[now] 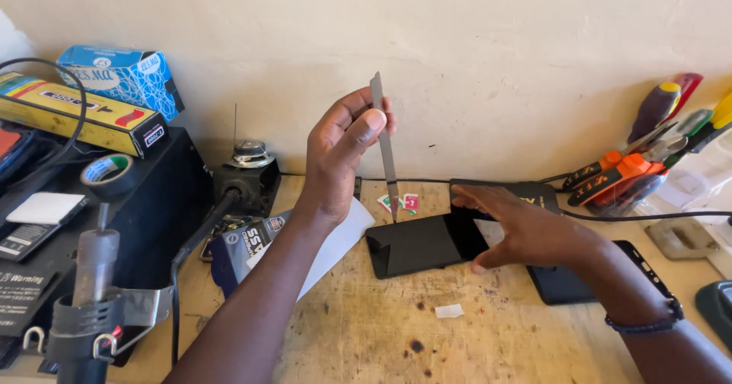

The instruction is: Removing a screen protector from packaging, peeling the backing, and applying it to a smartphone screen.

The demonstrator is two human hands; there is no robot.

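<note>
My left hand is raised above the bench and pinches a thin flat metal blade upright, its lower tip reaching down to the far edge of a black phone. The black phone lies screen-up on the wooden bench. My right hand rests flat over the phone's right end, fingers spread and pointing left. A second dark device lies under my right wrist.
A white card and small packets lie left of the phone. Black equipment with a hot-air wand, tape roll and boxes fills the left. Screwdrivers and pliers lean at the right wall. A small white scrap lies on the bench.
</note>
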